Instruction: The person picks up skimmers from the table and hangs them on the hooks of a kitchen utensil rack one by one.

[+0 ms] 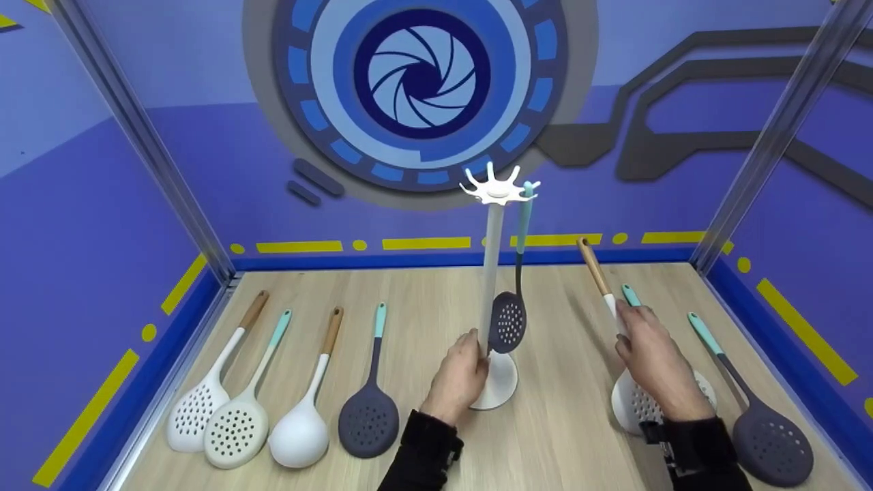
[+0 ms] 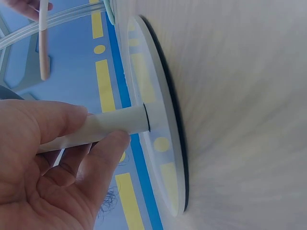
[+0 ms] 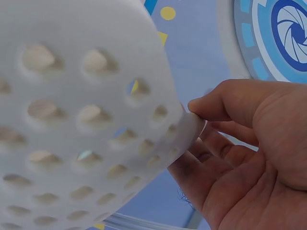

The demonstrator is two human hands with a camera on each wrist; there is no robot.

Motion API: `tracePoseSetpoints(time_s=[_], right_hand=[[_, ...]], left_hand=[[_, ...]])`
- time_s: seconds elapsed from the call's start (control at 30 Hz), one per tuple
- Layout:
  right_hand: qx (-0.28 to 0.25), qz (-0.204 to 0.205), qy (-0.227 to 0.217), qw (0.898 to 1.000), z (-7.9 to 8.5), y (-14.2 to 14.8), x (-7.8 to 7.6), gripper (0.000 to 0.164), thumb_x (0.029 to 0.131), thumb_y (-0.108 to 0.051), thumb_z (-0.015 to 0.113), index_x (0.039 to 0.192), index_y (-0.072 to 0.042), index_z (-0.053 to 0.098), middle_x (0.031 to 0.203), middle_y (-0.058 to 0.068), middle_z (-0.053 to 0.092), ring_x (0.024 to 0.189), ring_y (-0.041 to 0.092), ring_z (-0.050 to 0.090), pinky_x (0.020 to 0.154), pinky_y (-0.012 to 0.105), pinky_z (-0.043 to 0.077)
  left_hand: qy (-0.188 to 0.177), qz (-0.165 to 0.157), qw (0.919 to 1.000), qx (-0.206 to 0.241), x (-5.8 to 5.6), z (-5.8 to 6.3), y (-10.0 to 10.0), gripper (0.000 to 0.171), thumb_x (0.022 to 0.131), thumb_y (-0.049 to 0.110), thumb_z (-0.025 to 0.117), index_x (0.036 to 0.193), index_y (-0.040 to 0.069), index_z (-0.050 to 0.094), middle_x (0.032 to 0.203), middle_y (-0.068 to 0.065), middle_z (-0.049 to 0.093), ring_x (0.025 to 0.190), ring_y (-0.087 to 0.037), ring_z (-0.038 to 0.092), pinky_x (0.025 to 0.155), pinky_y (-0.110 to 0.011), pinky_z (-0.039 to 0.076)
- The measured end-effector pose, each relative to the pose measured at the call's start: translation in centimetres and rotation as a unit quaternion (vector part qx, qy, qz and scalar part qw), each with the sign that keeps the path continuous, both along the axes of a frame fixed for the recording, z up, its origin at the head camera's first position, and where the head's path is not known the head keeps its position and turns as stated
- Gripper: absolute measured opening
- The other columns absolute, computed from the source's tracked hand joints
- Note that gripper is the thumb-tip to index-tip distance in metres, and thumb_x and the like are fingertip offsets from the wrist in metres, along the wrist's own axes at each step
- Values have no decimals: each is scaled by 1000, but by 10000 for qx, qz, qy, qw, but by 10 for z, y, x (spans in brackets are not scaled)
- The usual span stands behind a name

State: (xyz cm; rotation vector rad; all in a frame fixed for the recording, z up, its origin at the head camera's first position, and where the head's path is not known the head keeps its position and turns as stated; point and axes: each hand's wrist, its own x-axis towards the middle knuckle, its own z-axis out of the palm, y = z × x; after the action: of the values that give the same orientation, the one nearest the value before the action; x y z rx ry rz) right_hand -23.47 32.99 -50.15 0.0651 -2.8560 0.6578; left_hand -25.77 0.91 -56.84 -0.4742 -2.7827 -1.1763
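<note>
A white perforated skimmer (image 1: 629,402) with a wooden handle is in the right hand (image 1: 658,358), over the right part of the table (image 1: 552,423). The thumb and fingers pinch its white neck just above the head; the handle slants up toward the back edge, raised clear of the surface. Whether the head touches anything below cannot be told.

Under this hand, partly hidden, lies a pale utensil (image 1: 707,390) with a mint handle. Beside it, near the right edge and toward the front right corner, lies a dark slotted turner (image 1: 774,443), its mint handle pointing to the back.

The left hand (image 1: 457,382) has its thumb and fingers curled round the pole of a white stand (image 1: 493,273), low down near the round base. The stand is upright, right of the table's middle, with a crown of hooks on top. A dark skimmer (image 1: 510,320) hangs by its mint handle from a hook on the right side.

Toward the left edge, four utensils lie in a row, handles toward the back edge: a white slotted turner (image 1: 198,416), a cream skimmer (image 1: 235,433), a white ladle (image 1: 300,436) and a dark perforated turner (image 1: 368,419).

Behind the back edge stands a blue printed panel (image 1: 382,225).
</note>
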Motion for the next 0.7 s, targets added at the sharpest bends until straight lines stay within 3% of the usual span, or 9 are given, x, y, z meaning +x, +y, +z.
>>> tracePoseSetpoints(time_s=[0.13,0.27,0.57,0.7], right_hand=[[-92,-35,41,9999,3,-2,2,67,106,10,64,170,16,44,145,41,60,128,60,71,102,74,65],[-167,-19,159,9997,6,-3,4,67,106,9,64,170,16,44,147,40,59,128,58,71,100,73,65],[-389,15,390,9985,11,-5,8,65,109,6,62,171,14,45,151,39,59,132,56,72,96,67,65],[-442,-84,356,9984,14,-8,8,64,111,5,62,172,11,45,155,38,58,139,61,69,102,75,65]], left_hand=[[70,-25,10000,45,-1,-1,0,56,110,-3,68,162,-17,54,155,-35,70,150,-48,70,129,-59,57],[186,-35,9998,5,-1,-1,0,52,109,-3,69,158,-15,58,135,-25,76,135,-41,77,120,-56,64],[186,20,9998,-68,-1,-1,0,48,109,-2,71,154,-12,60,132,-23,76,133,-41,78,115,-54,67],[151,50,9999,-24,-2,0,1,35,109,-3,70,143,-5,66,123,-17,76,125,-36,80,109,-53,69]])
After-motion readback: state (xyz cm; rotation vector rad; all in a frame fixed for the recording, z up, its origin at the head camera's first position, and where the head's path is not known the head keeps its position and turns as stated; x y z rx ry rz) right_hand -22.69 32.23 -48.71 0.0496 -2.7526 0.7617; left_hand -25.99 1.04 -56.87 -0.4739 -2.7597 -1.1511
